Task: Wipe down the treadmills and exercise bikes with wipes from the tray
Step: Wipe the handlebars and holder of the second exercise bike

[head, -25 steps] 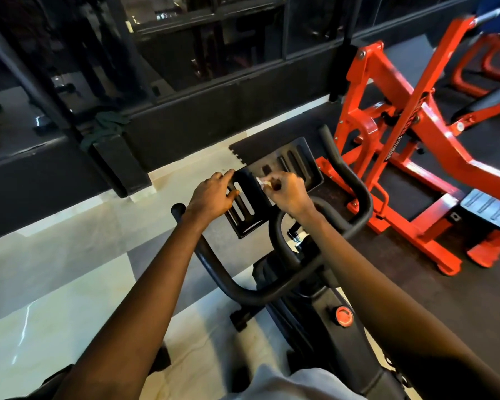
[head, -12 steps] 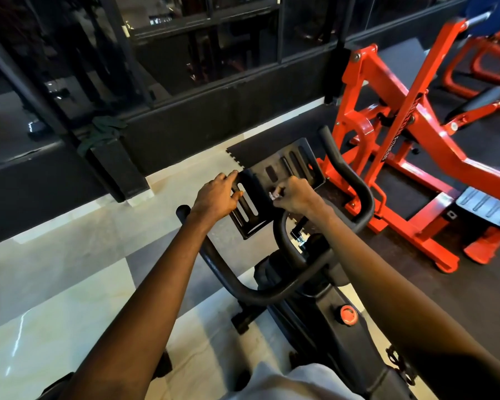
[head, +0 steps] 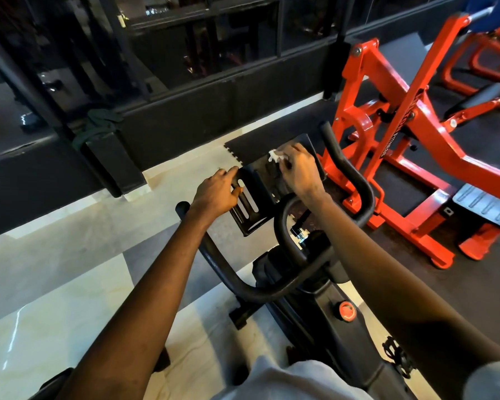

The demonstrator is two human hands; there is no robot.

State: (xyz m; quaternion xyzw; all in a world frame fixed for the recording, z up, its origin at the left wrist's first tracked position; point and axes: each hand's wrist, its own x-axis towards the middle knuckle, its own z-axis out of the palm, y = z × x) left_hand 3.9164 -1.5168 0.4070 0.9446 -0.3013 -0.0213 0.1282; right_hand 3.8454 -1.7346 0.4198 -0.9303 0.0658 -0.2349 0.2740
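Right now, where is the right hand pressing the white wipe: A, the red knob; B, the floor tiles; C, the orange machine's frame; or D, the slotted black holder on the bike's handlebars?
D: the right hand pinches the white wipe against the slotted black holder at its far end, while the left hand grips its left edge.

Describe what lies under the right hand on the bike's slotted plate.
A white wipe pokes out of the right hand, against the slotted plate. The hand hides the rest of the wipe and the plate beneath.
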